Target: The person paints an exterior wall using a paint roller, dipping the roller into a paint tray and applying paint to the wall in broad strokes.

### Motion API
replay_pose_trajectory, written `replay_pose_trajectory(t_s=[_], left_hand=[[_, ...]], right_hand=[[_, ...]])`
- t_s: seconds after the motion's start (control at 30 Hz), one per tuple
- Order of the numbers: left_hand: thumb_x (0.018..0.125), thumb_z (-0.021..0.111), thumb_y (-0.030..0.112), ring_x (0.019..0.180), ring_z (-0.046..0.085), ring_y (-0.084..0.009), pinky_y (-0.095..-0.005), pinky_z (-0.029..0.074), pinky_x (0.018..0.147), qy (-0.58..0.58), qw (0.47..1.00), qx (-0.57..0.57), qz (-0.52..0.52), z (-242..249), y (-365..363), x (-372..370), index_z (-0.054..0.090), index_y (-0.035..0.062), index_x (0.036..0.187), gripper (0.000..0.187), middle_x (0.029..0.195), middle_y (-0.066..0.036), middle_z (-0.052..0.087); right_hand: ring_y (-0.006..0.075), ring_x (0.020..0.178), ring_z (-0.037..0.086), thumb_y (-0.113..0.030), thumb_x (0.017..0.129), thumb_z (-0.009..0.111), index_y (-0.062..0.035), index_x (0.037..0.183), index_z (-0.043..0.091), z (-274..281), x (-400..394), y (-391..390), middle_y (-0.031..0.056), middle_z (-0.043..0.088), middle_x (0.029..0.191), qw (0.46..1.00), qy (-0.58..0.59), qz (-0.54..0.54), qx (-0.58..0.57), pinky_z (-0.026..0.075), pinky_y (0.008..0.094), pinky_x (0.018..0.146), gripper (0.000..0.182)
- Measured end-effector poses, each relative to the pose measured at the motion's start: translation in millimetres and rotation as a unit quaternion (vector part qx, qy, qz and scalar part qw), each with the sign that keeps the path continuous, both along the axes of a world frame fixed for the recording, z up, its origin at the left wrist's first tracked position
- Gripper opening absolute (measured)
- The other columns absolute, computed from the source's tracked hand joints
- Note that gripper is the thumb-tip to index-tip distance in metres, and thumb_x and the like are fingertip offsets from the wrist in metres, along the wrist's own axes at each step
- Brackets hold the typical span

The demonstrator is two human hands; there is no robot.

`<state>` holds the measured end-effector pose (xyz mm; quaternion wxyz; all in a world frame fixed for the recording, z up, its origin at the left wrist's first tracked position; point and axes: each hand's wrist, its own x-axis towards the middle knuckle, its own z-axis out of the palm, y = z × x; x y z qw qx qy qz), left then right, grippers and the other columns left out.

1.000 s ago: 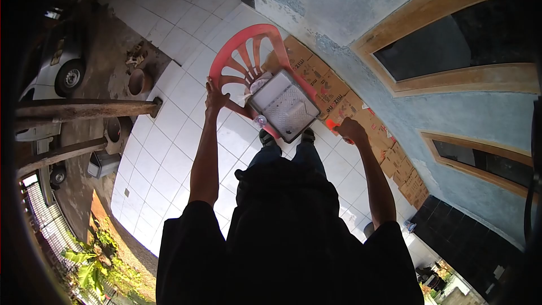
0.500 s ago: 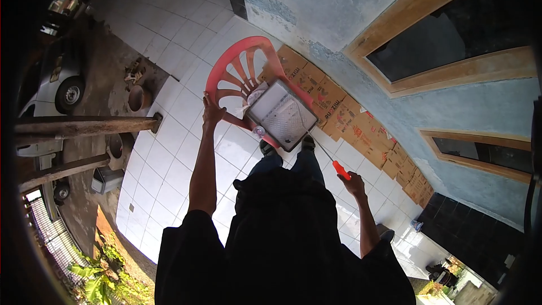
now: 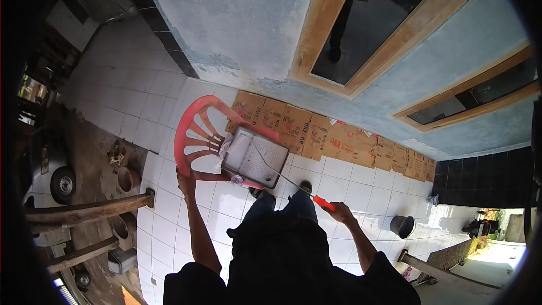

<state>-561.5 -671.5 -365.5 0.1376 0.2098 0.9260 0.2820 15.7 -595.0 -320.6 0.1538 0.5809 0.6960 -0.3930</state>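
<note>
A red plastic chair [image 3: 182, 130] stands on the tiled floor in front of me. My left hand [image 3: 186, 183] is closed on the edge of the chair, at its near left side. On the seat rests a dark-rimmed paint tray [image 3: 264, 162] with whitish paint and a textured slope. My right hand [image 3: 341, 213] grips the red-orange handle of a paint roller [image 3: 323, 203]. Its thin metal rod reaches into the tray, where the roller head is hard to make out. A pale cloth or bag [image 3: 224, 146] and a small round clear item [image 3: 237, 180] lie beside the tray.
Flattened cardboard [image 3: 322, 138] runs along the foot of the patchy blue wall [image 3: 243, 17], under wood-framed windows [image 3: 361, 28]. A dark bucket [image 3: 402, 226] stands on the right. Wooden posts [image 3: 90, 209] and a parked vehicle [image 3: 42, 172] are on the left.
My view has turned, so the chair and tray sit lower and further left and more wall and bucket show. Both hands keep their hold; the rod still reaches into the tray.
</note>
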Motion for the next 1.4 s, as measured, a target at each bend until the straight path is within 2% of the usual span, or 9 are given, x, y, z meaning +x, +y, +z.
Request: replay_pose_trajectory(t_s=[0.1,0.4,0.53,0.57,0.63,0.67,1.0,1.23,1.4], left_hand=[[0.080,0.063,0.019,0.103,0.057,-0.0370,-0.0432,0.045,0.089,-0.011,0.994,0.105,-0.010,-60,-24,15,0.046,-0.0004,0.124,0.051,0.117,-0.020,0.057],[0.082,0.061,0.017,0.092,0.061,-0.0323,-0.0402,0.048,0.081,-0.099,0.994,0.020,-0.033,-64,3,137,0.058,-0.0018,0.110,0.034,0.100,-0.017,0.064],[0.082,0.059,0.017,0.098,0.059,-0.0296,-0.0389,0.045,0.088,-0.055,0.980,-0.015,-0.192,-111,27,166,0.061,-0.0005,0.102,0.027,0.103,-0.016,0.063],[0.080,0.060,0.015,0.101,0.057,-0.0298,-0.0372,0.043,0.091,-0.069,0.978,0.073,-0.185,-122,30,180,0.061,-0.0009,0.105,0.029,0.108,-0.017,0.061],[0.078,0.060,0.012,0.102,0.057,-0.0298,-0.0357,0.043,0.092,-0.086,0.959,0.126,-0.238,-117,45,209,0.061,-0.0024,0.106,0.032,0.108,-0.018,0.061],[0.077,0.061,0.010,0.100,0.059,-0.0293,-0.0348,0.044,0.090,-0.094,0.970,0.095,-0.202,-71,62,241,0.062,-0.0026,0.106,0.032,0.107,-0.018,0.063],[0.079,0.062,0.010,0.098,0.063,-0.0239,-0.0307,0.048,0.086,-0.270,0.897,0.103,-0.334,19,131,410,0.061,-0.0034,0.106,0.030,0.103,-0.016,0.066],[0.082,0.061,0.014,0.102,0.062,-0.0260,-0.0327,0.048,0.089,-0.305,0.846,0.114,-0.422,14,149,477,0.060,-0.0031,0.108,0.031,0.106,-0.017,0.065],[0.085,0.060,0.014,0.104,0.061,-0.0260,-0.0335,0.048,0.090,-0.299,0.835,0.100,-0.451,30,142,496,0.059,-0.0023,0.110,0.029,0.109,-0.016,0.064]], right_hand=[[0.0387,0.083,0.062,-0.063,0.085,0.046,-0.0080,0.083,0.063,-7,14,-1,0.0174,0.065,0.082,0.999,-0.005,0.041,0.009,0.049,0.0444,0.072,0.058],[0.0353,0.081,0.062,-0.060,0.086,0.049,-0.0084,0.088,0.067,-17,66,-14,0.0161,0.066,0.080,0.997,0.073,0.000,-0.022,0.048,0.0395,0.072,0.054],[0.0282,0.068,0.061,-0.057,0.087,0.050,-0.0068,0.088,0.066,-16,100,-21,0.0170,0.065,0.074,0.989,0.117,-0.072,-0.060,0.046,0.0365,0.067,0.053],[0.0214,0.061,0.057,-0.056,0.087,0.052,-0.0047,0.082,0.064,-14,108,-25,0.0131,0.061,0.064,0.984,0.148,-0.093,-0.040,0.045,0.0350,0.062,0.053],[0.0139,0.056,0.051,-0.053,0.088,0.054,-0.0029,0.076,0.061,-5,121,-29,0.0065,0.054,0.057,0.972,0.170,-0.148,-0.061,0.043,0.0322,0.056,0.052],[0.0093,0.054,0.046,-0.050,0.088,0.057,-0.0036,0.071,0.058,-8,130,-33,0.0012,0.049,0.055,0.968,0.182,-0.166,-0.056,0.039,0.0294,0.051,0.049],[0.0103,0.053,0.048,-0.053,0.089,0.052,-0.0033,0.070,0.054,14,182,-47,0.0016,0.050,0.056,0.916,0.253,-0.311,0.010,0.041,0.0298,0.049,0.053],[0.0038,0.046,0.042,-0.043,0.091,0.054,-0.0074,0.070,0.051,32,178,-36,-0.0047,0.045,0.054,0.851,0.345,-0.390,0.070,0.034,0.0236,0.040,0.041],[0.0062,0.045,0.042,-0.041,0.092,0.052,-0.0026,0.069,0.051,36,175,-13,-0.0005,0.045,0.051,0.833,0.347,-0.417,0.106,0.034,0.0273,0.042,0.045]])
